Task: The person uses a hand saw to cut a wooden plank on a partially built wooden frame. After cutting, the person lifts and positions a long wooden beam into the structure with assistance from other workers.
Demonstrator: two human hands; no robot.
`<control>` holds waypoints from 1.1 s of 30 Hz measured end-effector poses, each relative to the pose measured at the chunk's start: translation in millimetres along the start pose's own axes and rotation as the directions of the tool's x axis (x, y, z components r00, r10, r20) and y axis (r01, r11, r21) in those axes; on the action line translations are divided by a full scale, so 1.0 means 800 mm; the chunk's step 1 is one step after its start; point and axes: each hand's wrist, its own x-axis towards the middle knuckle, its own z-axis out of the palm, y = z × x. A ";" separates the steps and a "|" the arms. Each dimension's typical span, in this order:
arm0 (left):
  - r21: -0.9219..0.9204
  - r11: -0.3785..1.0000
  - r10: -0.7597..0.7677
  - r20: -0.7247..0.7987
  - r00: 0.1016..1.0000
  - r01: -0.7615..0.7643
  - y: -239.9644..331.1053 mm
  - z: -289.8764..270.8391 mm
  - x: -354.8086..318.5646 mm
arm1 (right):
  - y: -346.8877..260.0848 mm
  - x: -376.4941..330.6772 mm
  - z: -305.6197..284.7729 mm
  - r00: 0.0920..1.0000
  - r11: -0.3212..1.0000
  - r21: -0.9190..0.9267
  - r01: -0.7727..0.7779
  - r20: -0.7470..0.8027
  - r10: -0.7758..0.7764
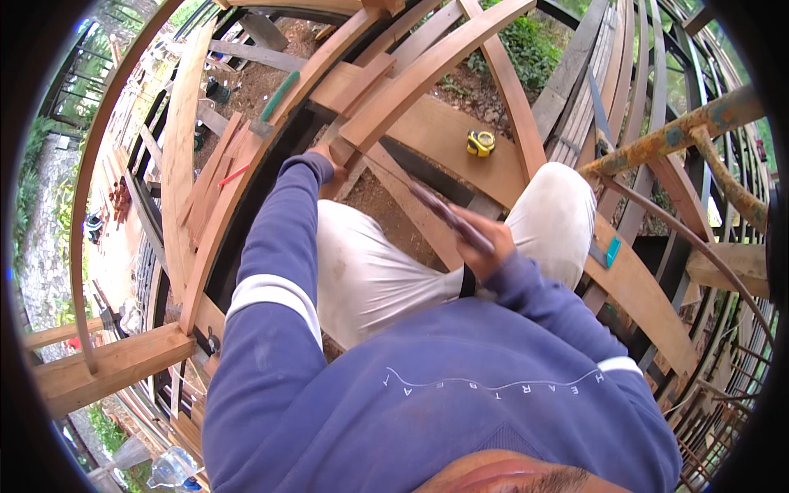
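Right hand (481,242) grips hammer (448,215) (handle) — left hand (329,160) steadies plank (386,177).

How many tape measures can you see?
1. A yellow tape measure lies on a wooden board ahead of the person's knees, apart from both hands. Others could be hidden under the planks.

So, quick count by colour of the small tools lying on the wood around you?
Yellow: 1, the tape measure.
Green: 1, the green-handled hammer.
Red: 1, the red pencil.
Teal: 1, a small teal item by the right knee, kind unclear.
Total: 4, besides the dark tool in the right hand.
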 end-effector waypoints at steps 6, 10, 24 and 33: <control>0.021 0.999 0.050 -0.021 0.999 -0.049 0.013 0.000 0.000 | 0.021 0.102 0.071 0.996 0.999 -0.013 -0.051 0.073 0.052; 0.009 1.000 0.013 -0.005 1.000 -0.013 0.005 -0.002 -0.022 | 0.012 0.009 0.010 0.999 1.000 -0.007 -0.006 0.035 0.006; 0.049 0.998 -0.039 -0.067 0.997 0.042 0.007 -0.007 -0.038 | 0.012 -0.039 -0.019 0.999 0.997 0.070 0.036 -0.037 -0.033; 0.074 0.997 0.012 -0.067 0.998 -0.007 0.018 -0.006 -0.031 | 0.015 0.105 0.061 0.996 0.997 0.062 -0.048 0.071 0.044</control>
